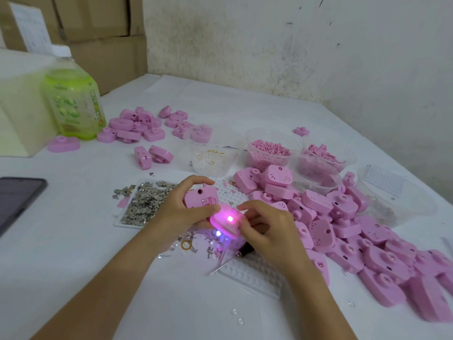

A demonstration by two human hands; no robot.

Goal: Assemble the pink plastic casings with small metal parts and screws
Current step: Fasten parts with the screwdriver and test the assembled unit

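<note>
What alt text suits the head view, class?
The left hand grips a pink plastic casing; the right hand pinches a second, glowing casing. A heap of pink casings lies right, a tray of small metal parts left.

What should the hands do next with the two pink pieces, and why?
Probably press the lit casing half in the right hand against the upper casing half in the left hand: both are gripped, close together, and the light glows.

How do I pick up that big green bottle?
Probably by the narrow top just under its white cap, coming from above: the green bottle stands upright, its body is broad and rounded, and pink casings crowd its base.
</note>
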